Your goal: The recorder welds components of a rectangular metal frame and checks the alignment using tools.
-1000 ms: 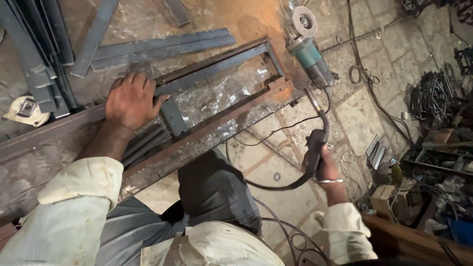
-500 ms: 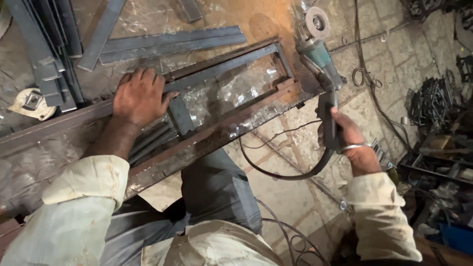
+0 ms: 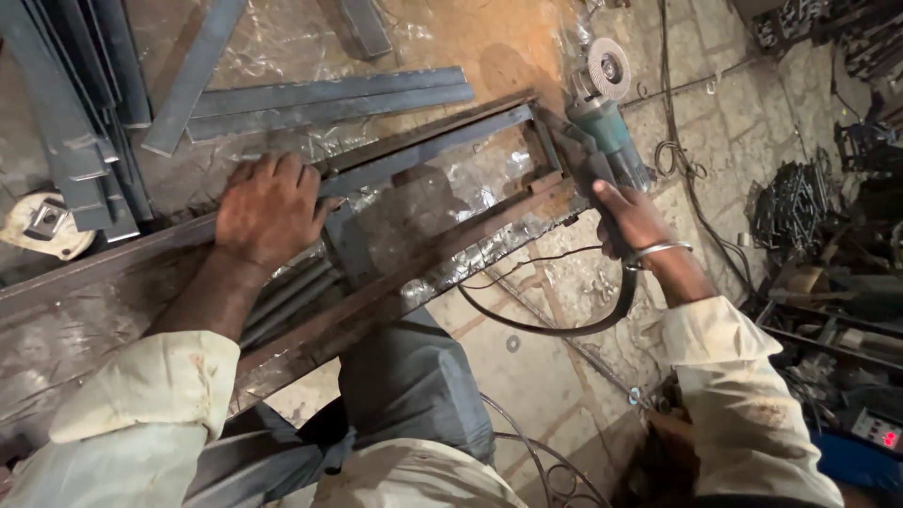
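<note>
Rust-brown steel frame spans frame centre; my left hand presses flat, fingers spread, on its rail, while my right hand wraps closed around the teal angle grinder, upper right.

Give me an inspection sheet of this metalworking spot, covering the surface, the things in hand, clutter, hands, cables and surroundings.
Surface: stone-tiled floor, with crinkled plastic sheet under the frame.
Job's things: rusty steel frame lying flat; teal angle grinder, disc at the frame's far corner.
Clutter: loose flat bars beyond the frame; more bars stacked at the left; round disc-like part at the left edge.
Hands: left hand pressed flat on the frame; right hand in a closed grip on the grinder's rear handle.
Cables: black grinder cord loops over the floor; thinner wires nearby.
Surroundings: metal scrap pile and tools to the right.
</note>
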